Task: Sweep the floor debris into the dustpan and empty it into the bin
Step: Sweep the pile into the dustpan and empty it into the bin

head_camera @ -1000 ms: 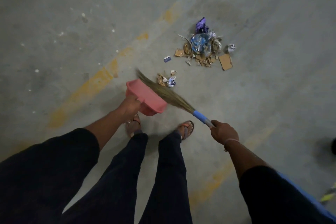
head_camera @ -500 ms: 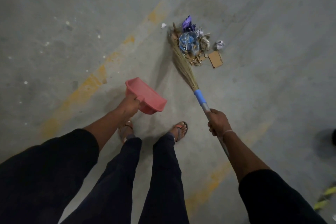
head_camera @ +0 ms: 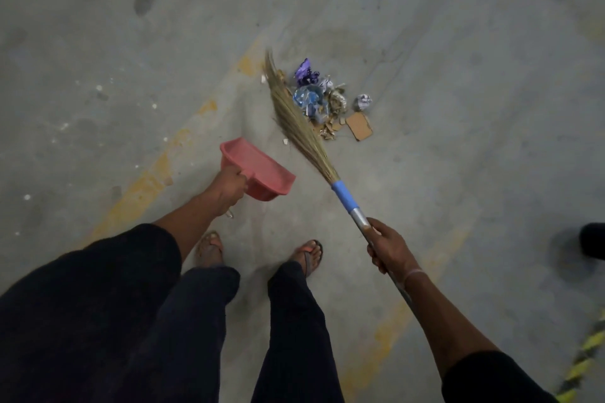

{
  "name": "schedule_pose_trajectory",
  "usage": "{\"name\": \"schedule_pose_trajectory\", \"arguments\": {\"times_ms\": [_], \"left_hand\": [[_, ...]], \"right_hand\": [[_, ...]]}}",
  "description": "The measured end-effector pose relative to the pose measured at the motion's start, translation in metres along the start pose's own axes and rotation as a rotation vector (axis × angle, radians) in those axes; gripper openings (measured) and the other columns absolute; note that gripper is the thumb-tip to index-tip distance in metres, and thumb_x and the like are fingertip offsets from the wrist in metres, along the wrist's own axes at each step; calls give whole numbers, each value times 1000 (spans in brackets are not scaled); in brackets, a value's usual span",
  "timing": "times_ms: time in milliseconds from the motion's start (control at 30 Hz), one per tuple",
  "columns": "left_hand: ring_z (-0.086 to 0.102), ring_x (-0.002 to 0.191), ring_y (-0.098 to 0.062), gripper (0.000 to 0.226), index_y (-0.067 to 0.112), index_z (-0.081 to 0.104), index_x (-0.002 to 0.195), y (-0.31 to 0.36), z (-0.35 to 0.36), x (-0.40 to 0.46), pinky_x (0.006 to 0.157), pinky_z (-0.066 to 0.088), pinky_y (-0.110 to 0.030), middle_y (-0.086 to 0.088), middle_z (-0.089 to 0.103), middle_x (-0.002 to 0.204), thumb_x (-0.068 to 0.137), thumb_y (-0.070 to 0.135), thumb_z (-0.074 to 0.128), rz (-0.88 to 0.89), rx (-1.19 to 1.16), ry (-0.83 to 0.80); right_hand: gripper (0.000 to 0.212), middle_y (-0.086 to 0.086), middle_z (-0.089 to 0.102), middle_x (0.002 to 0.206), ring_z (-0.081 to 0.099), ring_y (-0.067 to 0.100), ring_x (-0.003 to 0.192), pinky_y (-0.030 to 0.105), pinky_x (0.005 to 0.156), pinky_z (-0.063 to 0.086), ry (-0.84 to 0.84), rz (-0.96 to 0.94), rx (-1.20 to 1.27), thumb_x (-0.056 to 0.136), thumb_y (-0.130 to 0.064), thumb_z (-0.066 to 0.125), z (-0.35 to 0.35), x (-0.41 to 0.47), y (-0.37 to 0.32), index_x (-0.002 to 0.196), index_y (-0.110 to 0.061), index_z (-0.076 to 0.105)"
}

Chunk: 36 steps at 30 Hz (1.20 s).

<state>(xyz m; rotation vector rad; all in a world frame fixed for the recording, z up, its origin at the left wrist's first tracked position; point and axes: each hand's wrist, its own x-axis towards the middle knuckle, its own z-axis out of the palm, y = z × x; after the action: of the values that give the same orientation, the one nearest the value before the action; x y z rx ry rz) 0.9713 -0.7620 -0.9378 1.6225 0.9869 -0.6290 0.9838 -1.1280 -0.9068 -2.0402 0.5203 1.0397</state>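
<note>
The right hand (head_camera: 391, 250) is wrapped tight round the metal shaft of the broom (head_camera: 327, 170), grip fully closed, and the left hand (head_camera: 229, 190) is clenched just as firmly on the handle of the pink dustpan (head_camera: 258, 170). The debris pile (head_camera: 322, 101), wrappers, crumpled plastic and cardboard scraps, sits on the concrete floor (head_camera: 458, 108), far from the person's feet and a little right of centre. Here is what matters: the broom's long axis runs from the near-right grip up to the far left, with the bristles lying along the pile's left edge. The dustpan hangs off the floor, near and left of the pile, mouth tilted. A small white scrap (head_camera: 284, 141) lies between pan and bristles. The rubbish is still on the wrong side of the bristles, so it looks like the broom must cross to the pile's far right and draw it towards the pan. No bin in sight.
</note>
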Motion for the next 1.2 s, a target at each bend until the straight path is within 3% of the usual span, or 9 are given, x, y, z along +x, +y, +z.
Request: {"name": "schedule_pose_trajectory", "arguments": {"times_ms": [67, 167, 267, 467, 600, 700, 833, 1000, 1200], "left_hand": [[42, 48, -13, 13, 10, 57, 100, 14, -2, 6, 39, 29, -16, -16, 54, 83, 103, 20, 50, 13, 26, -6], [58, 75, -23, 22, 6, 61, 109, 31, -11, 24, 62, 44, -28, -18, 64, 98, 102, 26, 53, 41, 63, -32], [66, 98, -33, 35, 3, 65, 119, 43, -22, 47, 77, 50, -37, -19, 69, 109, 101, 31, 55, 44, 117, -64], [47, 63, -16, 30, -2, 63, 111, 66, -51, 97, 50, 36, -24, -15, 60, 93, 104, 24, 51, 120, 273, -132], [44, 58, -14, 16, 15, 57, 100, 70, -64, 134, 42, 32, -21, -16, 57, 95, 103, 10, 42, 163, 312, -159], [46, 61, -10, 15, 18, 47, 112, 67, -68, 150, 47, 32, -25, -15, 57, 102, 104, 8, 39, 193, 338, -164], [47, 61, -10, 18, 11, 54, 117, 58, -70, 161, 46, 34, -22, -16, 58, 100, 104, 10, 41, 170, 369, -166], [48, 60, -11, 30, -4, 62, 114, 57, -69, 160, 46, 35, -23, -13, 60, 93, 104, 22, 50, 110, 365, -187], [39, 57, -15, 18, 6, 57, 114, 69, -56, 156, 35, 29, -13, -14, 54, 88, 105, 13, 44, 145, 311, -213]], "right_hand": [[26, 4, 54, 59, 47, 19, 47, 27, 41, 38, 78, -56, -29, 95, -43, 57, -1, 9, -5, 121, -43, 63], [31, 3, 62, 63, 57, 20, 44, 32, 45, 50, 206, -92, -117, 96, -43, 55, 1, 27, -15, 127, -46, 58], [35, 6, 69, 77, 68, 24, 52, 38, 60, 59, 299, -60, -167, 98, -40, 51, 9, 44, -29, 133, -39, 54], [53, 13, 71, 105, 69, 39, 85, 44, 78, 58, 459, 146, -133, 84, -47, 43, 29, 109, -38, 135, -33, 49], [23, 13, 62, 101, 59, 33, 79, 22, 51, 40, 432, 274, -201, 97, -20, 49, 43, 140, -66, 118, -19, 58], [22, 10, 59, 96, 53, 24, 63, 20, 39, 35, 371, 284, -280, 93, -15, 47, 60, 160, -68, 112, -18, 58], [24, 9, 65, 91, 64, 35, 76, 36, 58, 57, 351, 249, -266, 85, -19, 48, 85, 153, -56, 106, -22, 58], [46, 8, 71, 116, 66, 35, 105, 32, 79, 47, 456, 207, -141, 93, -23, 58, 98, 104, -31, 138, -32, 57], [53, 13, 69, 124, 64, 38, 111, 40, 93, 50, 593, 307, -56, 95, -22, 61, 102, 88, 10, 147, -30, 51]]}}
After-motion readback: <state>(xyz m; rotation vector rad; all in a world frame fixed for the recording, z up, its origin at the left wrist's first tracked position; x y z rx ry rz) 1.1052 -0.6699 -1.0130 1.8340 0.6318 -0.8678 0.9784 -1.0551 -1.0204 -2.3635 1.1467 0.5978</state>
